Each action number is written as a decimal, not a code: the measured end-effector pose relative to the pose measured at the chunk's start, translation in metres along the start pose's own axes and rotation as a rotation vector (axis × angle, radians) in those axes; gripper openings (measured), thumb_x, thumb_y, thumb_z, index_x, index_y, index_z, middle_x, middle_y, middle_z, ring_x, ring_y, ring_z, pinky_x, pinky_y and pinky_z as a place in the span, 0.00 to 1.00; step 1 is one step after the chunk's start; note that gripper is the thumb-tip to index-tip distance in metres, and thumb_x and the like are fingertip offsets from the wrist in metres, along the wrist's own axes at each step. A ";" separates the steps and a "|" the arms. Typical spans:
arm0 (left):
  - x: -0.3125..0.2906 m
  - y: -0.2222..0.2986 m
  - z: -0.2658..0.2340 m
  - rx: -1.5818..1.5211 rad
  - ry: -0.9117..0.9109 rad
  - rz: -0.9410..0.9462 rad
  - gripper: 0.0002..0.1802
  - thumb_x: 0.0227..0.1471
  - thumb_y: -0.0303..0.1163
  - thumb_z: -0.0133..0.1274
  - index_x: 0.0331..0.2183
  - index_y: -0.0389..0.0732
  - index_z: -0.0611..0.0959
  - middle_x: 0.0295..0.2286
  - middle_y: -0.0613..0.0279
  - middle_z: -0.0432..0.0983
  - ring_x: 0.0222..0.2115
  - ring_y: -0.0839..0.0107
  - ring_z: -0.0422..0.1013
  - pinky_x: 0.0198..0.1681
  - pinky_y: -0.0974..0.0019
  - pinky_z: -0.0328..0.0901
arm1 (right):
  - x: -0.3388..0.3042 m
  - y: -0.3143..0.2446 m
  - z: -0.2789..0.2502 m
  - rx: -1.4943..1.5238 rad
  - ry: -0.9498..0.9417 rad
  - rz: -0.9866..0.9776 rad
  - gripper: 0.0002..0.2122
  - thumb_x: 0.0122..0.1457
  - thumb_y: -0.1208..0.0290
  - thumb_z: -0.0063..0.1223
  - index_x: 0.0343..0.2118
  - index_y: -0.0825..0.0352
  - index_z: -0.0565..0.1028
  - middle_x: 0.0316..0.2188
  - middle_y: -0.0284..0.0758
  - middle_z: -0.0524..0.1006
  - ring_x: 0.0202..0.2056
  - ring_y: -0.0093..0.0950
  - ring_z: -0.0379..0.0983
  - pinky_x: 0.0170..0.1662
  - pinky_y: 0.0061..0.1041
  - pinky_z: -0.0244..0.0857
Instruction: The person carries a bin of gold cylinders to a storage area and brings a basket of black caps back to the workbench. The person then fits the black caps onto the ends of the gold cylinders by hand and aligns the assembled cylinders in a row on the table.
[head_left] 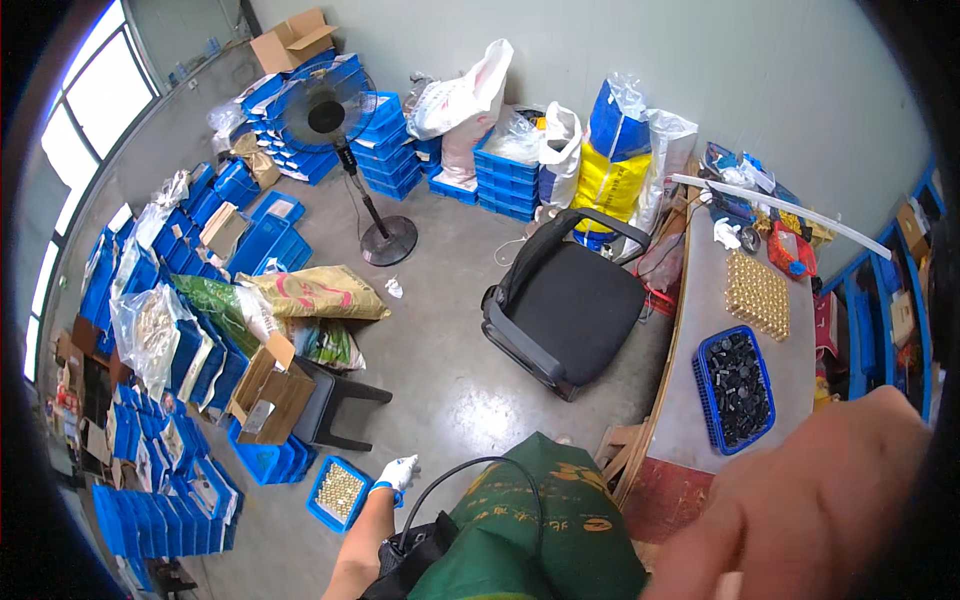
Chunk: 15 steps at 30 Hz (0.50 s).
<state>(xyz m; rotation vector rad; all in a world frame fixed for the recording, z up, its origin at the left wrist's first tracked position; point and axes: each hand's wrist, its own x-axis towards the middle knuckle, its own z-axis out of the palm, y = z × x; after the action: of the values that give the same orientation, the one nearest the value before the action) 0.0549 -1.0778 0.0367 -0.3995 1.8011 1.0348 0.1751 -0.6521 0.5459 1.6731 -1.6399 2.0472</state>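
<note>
My left hand (398,473), in a white glove with a blue cuff, hangs low beside my green apron (545,520). Its fingers look stretched out, and nothing shows in them. Close by on the floor is a blue tray (322,508) of small gold-coloured pieces. My right hand (810,500) looms large and blurred at the lower right, raised close to the camera; what its fingers do is hidden. Past it on the workbench (690,350) are a blue basket (709,400) of small black parts and a block of gold-coloured pieces (757,295) in rows.
A black office chair (570,320) stands by the bench. Farther off is a standing fan (385,238). Stacked blue crates (170,520), sacks (315,293) and a cardboard box (268,395) on a dark stool line the left. Filled bags (610,170) stand along the wall.
</note>
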 end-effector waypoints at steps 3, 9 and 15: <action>-0.003 0.000 -0.002 0.007 0.082 0.072 0.30 0.60 0.48 0.42 0.53 0.33 0.70 0.47 0.46 0.73 0.42 0.57 0.73 0.39 0.58 0.68 | -0.003 -0.013 0.008 -0.034 0.030 0.003 0.17 0.62 0.59 0.45 0.39 0.72 0.73 0.28 0.39 0.77 0.30 0.41 0.74 0.44 0.43 0.65; 0.001 -0.013 -0.016 -0.088 0.077 0.037 0.32 0.60 0.50 0.42 0.56 0.35 0.67 0.51 0.43 0.68 0.49 0.49 0.68 0.48 0.51 0.64 | 0.000 -0.014 0.023 -0.095 0.042 0.050 0.17 0.62 0.58 0.45 0.38 0.71 0.73 0.28 0.39 0.77 0.30 0.41 0.74 0.42 0.42 0.64; 0.025 -0.046 -0.024 -0.174 0.077 0.010 0.31 0.59 0.49 0.42 0.55 0.35 0.67 0.51 0.44 0.69 0.50 0.49 0.68 0.50 0.50 0.63 | 0.011 0.000 0.026 -0.225 0.033 0.212 0.17 0.62 0.58 0.46 0.37 0.71 0.73 0.27 0.39 0.76 0.29 0.41 0.74 0.41 0.42 0.64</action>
<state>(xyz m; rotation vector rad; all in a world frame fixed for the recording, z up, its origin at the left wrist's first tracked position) 0.0596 -1.1192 -0.0034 -0.5429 1.7879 1.2017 0.1885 -0.6766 0.5511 1.4418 -2.0262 1.8716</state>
